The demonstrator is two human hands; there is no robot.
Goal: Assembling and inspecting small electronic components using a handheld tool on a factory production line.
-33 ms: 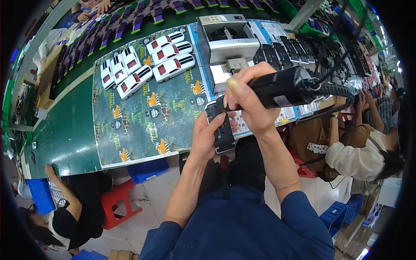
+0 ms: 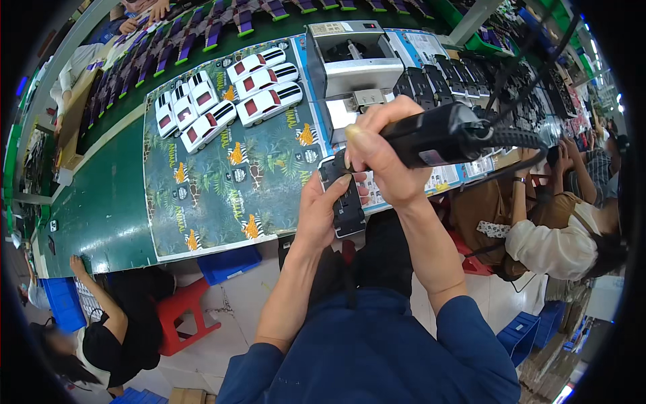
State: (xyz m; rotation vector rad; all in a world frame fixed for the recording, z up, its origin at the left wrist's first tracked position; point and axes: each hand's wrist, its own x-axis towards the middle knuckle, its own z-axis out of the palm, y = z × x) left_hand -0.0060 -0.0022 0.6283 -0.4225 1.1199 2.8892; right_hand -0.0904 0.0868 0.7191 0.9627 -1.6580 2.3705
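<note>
My left hand grips a toy car that lies with its black underside up, thumb pressed on the black base. In my right hand is a black electric screwdriver, its corded end tilted up to the right. The screwdriver's tip is hidden behind my right fingers, over the upper part of the car's base. Just beyond my hands stands a metal screw feeder. Several white toy cars with black stripes sit to the left on a printed mat.
Black car bases stand in rows right of the feeder. Purple and green parts line the far belt. A co-worker sits at the right, another at the lower left. A red stool and blue bins are below.
My right hand and the screwdriver have shifted very slightly left. My left hand and the toy car look the same.
</note>
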